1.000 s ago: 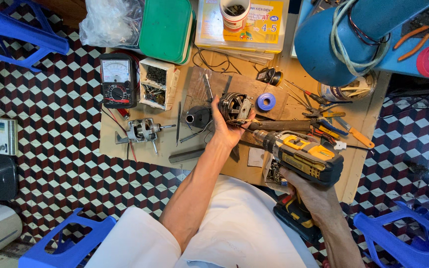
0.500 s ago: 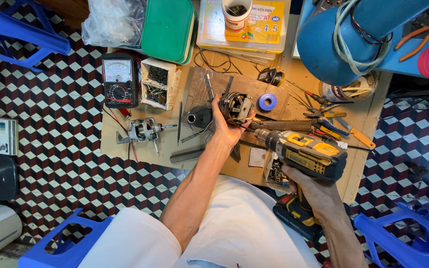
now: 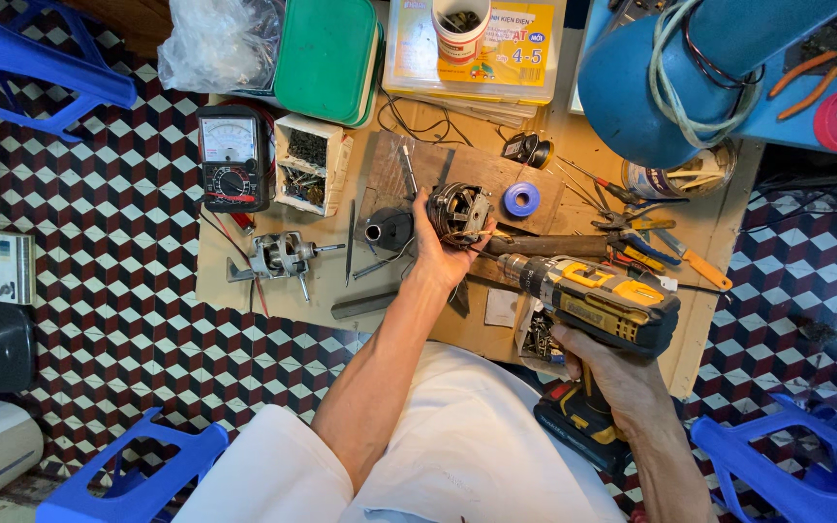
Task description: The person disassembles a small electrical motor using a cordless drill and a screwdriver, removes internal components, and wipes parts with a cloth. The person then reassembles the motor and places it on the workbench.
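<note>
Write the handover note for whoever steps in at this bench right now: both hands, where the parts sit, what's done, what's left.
Left hand: grips the small electric motor, held above the wooden board.
Right hand: holds the yellow cordless drill by its grip, nose pointed at the motor, close to it; contact cannot be told.
Nearby: blue tape roll on the board, analog multimeter and a box of screws to the left, a loose metal shaft assembly on the bench.
Done: motor picked up, drill lined up.
Left: the drill work on the motor; whether any is done cannot be told.
</note>
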